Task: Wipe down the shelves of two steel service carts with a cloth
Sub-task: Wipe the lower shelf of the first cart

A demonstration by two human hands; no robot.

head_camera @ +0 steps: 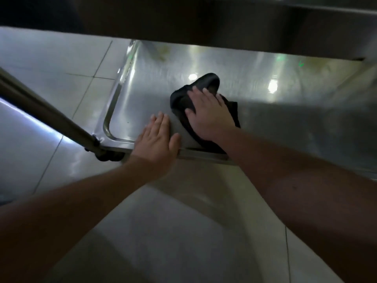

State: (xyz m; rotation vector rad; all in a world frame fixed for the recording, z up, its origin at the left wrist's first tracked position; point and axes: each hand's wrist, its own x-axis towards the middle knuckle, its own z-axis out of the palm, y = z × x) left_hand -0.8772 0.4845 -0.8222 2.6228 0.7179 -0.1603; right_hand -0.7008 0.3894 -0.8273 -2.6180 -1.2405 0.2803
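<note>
A dark cloth [206, 82] lies bunched on the bottom steel shelf [275, 119] of a service cart. My right hand [210, 115] presses flat on the cloth with its fingers straight and spread. My left hand [157, 139] rests flat on the shelf's front rim, just left of the cloth, fingers straight and together. The shelf above [204, 19] is dark and overhangs the back of the bottom shelf, hiding that part.
A steel cart leg [47, 113] slants from the left edge down to a dark caster [108, 156] at the shelf's front left corner. Pale floor tiles [67, 64] surround the cart. The shelf's raised rim [114, 103] runs along its left side.
</note>
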